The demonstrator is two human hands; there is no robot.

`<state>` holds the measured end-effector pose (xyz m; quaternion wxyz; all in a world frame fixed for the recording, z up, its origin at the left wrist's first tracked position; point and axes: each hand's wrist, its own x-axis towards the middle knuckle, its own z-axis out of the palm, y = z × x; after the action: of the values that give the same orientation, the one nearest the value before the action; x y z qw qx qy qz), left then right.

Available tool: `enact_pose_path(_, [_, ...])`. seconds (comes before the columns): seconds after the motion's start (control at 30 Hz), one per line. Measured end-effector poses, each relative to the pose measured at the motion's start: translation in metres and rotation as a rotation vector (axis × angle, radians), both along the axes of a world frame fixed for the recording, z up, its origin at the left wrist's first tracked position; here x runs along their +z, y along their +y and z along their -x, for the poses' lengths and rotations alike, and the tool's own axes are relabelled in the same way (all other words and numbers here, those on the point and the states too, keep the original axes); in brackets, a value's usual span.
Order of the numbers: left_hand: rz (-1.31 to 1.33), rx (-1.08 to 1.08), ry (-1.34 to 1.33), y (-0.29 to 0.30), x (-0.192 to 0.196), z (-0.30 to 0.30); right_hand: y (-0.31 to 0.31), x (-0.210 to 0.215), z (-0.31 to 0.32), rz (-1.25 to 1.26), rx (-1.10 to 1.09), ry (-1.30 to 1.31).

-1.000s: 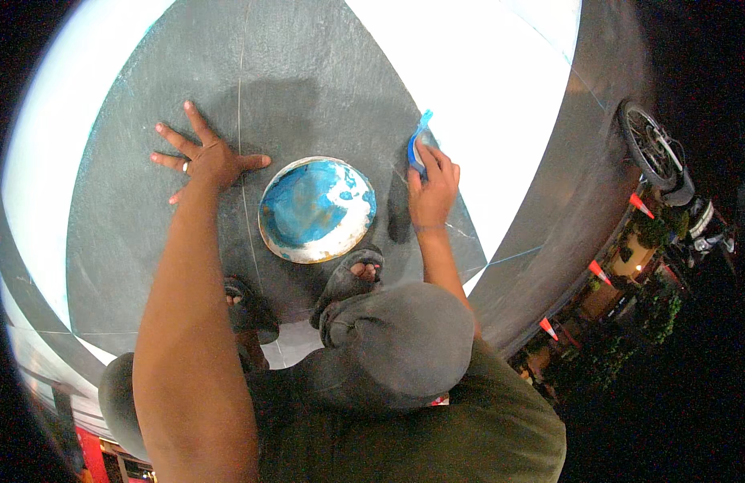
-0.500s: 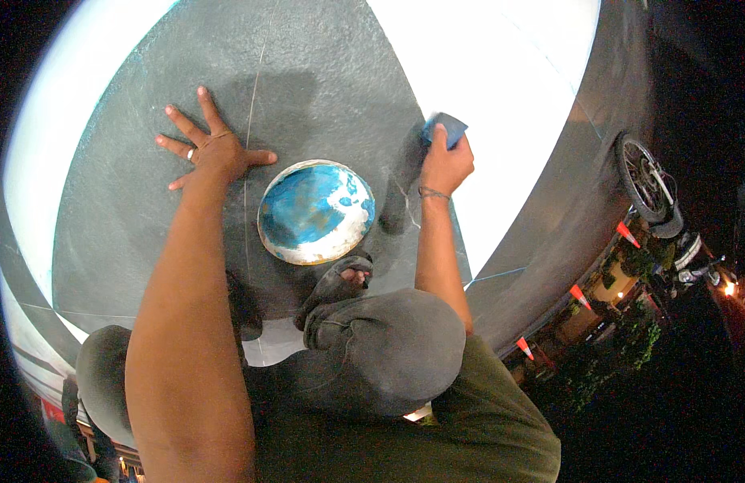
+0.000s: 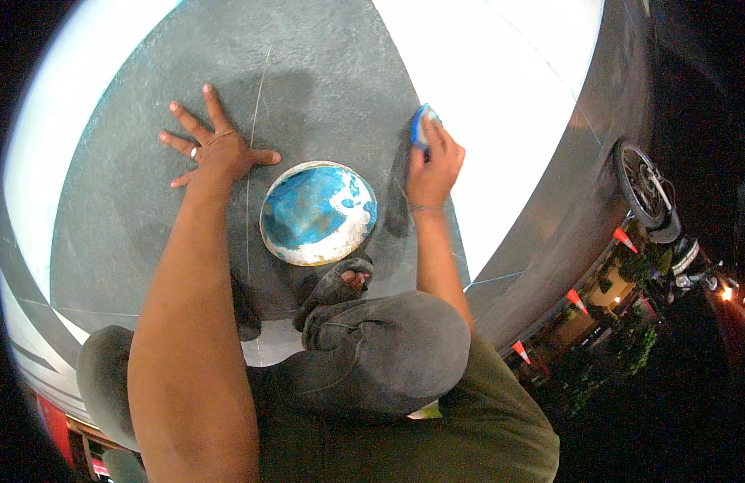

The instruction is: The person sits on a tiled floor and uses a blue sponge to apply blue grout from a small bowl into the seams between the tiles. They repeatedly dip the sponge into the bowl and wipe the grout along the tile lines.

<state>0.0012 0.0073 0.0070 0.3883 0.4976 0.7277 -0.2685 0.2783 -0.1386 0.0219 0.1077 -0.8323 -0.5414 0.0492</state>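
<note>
- Fingers of the left hand (image 3: pixel 224 153) are spread wide apart, with nothing held in them; the palm seems to be laid on the dark grey floor (image 3: pixel 340 88), probably so that the weight of the leaning body is supported.
- By the fingers of the right hand (image 3: pixel 437 173), a small blue pad (image 3: pixel 425 125) is clamped; it is held at the border where the grey meets a white area (image 3: pixel 501 121). Whether the floor is touched by it cannot be told.
- Between the two hands, a little nearer to the body, a round shallow dish (image 3: pixel 340 243) is placed, stained with blue and white; perhaps it is put there so that it can be reached easily.
- Just beside the dish, a dark shoe (image 3: pixel 327 291) with an open toe is seen.
- The floor is crossed by a thin pale line (image 3: pixel 261 88).
- Farther to the right, a motorcycle (image 3: pixel 667 227) and orange cones (image 3: pixel 578 301) are seen, surrounded by darkness.
</note>
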Motion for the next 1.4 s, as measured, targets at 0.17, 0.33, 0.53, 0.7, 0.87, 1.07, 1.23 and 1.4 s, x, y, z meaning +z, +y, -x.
enact_pose_path(0.17, [-0.015, 0.02, 0.007, -0.004, -0.004, 0.009, -0.025, 0.019, 0.02, 0.097, -0.152, 0.165])
enact_pose_path(0.33, [-0.008, 0.021, -0.001, -0.002, 0.002, 0.007, -0.034, 0.017, -0.011, 0.005, -0.652, 0.158])
enact_pose_path(0.53, [-0.034, 0.005, -0.017, -0.004, -0.002, 0.004, 0.048, -0.004, -0.001, -0.114, -0.563, 0.32])
enact_pose_path(0.7, [-0.011, 0.018, -0.009, 0.002, 0.004, 0.01, 0.079, 0.002, -0.001, -0.123, -0.365, 0.326])
enact_pose_path(0.87, [-0.025, 0.008, -0.02, -0.004, 0.005, 0.005, 0.052, 0.014, -0.004, -0.197, -0.166, 0.125])
enact_pose_path(1.07, [-0.03, 0.018, -0.029, 0.0, 0.004, 0.002, 0.038, -0.002, 0.021, -0.023, 0.069, -0.034])
enact_pose_path(1.23, [-0.016, 0.037, -0.026, -0.003, 0.004, 0.008, 0.013, 0.024, 0.023, 0.026, -0.126, 0.182])
enact_pose_path(1.4, [-0.003, 0.047, -0.041, 0.001, 0.009, 0.002, 0.036, 0.014, 0.004, -0.085, -0.456, 0.236])
